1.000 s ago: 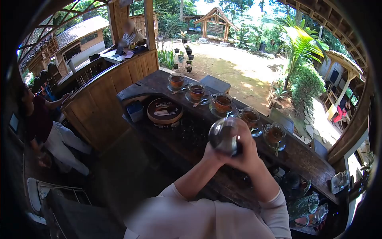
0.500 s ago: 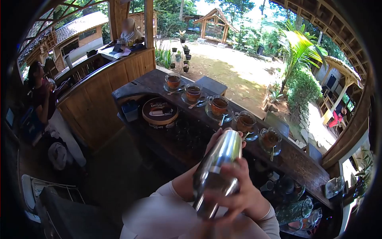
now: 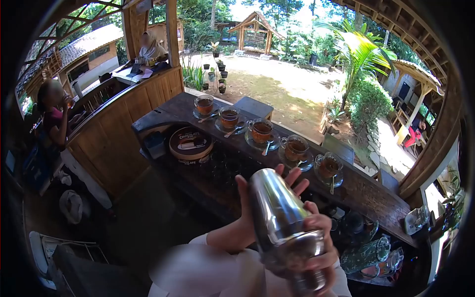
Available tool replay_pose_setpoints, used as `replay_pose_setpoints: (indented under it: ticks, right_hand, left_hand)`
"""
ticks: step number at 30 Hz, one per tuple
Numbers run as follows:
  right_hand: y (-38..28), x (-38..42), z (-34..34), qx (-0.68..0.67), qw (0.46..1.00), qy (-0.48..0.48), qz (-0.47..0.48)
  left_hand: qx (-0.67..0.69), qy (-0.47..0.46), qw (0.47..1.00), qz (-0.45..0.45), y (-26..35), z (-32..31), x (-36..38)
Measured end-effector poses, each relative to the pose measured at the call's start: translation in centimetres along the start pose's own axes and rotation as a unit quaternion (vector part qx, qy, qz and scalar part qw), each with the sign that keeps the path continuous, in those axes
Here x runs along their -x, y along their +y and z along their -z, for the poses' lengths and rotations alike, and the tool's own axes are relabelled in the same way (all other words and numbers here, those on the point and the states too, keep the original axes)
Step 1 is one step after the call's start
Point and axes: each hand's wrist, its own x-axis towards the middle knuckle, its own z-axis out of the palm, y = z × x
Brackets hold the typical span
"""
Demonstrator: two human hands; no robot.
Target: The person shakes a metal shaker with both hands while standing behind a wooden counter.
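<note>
Head view. Both hands hold a steel cocktail shaker in front of the chest, above the near edge of the dark wooden counter. The shaker is tilted: its rounded closed end points up and to the left, its wider end down and to the right, close to the camera.

Left hand: behind and to the left of the shaker's upper half, palm against the metal, thumb up along the left side, fingers spread and showing past the top right edge. Forearm rises from lower left, light sleeve at the wrist.

Right hand: wrapped on the lower, wider part of the shaker, fingers curled across its right side, closed firmly on the metal. The wrist is mostly hidden by the shaker.

On the counter beyond: five glass cups of tea on saucers in a diagonal row, each with a spoon. A round chocolate tin sits left of them, on the lower shelf. Another person stands far left, one hand raised to the mouth.
</note>
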Motion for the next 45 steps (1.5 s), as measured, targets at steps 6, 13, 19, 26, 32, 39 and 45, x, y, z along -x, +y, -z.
replay_pose_setpoints:
  ticks: [6,13,19,26,32,39,45]
  right_hand:
    - [12.3,1.7,4.9,0.015,0.949,0.312,-0.039]
    - [10.4,-0.2,-1.3,-0.307,0.949,0.074,-0.014]
    - [16.9,1.3,0.6,-0.404,0.814,0.219,-0.354]
    - [10.7,-2.8,-1.6,-0.085,0.991,0.101,-0.036]
    - [15.7,0.5,1.2,-0.292,0.85,0.274,-0.343]
    - [10.1,-1.8,-0.7,-0.021,0.985,0.143,-0.095]
    - [12.1,-1.6,0.5,-0.137,0.947,0.173,-0.233]
  left_hand:
    - [-0.421,0.231,0.825,-0.299,3.6,-0.6,-0.1]
    - [-0.672,-0.193,0.527,-0.484,-2.2,-8.3,4.2]
    - [-0.862,-0.036,0.384,-0.329,2.9,-2.6,-0.1]
    - [-0.692,-0.205,0.376,-0.581,-2.3,-5.0,4.1]
    - [-0.852,-0.069,0.394,-0.339,2.6,-3.0,0.4]
    - [-0.788,-0.206,0.359,-0.455,-2.0,-7.1,4.1]
    - [-0.839,-0.147,0.358,-0.382,0.8,-7.4,2.4]
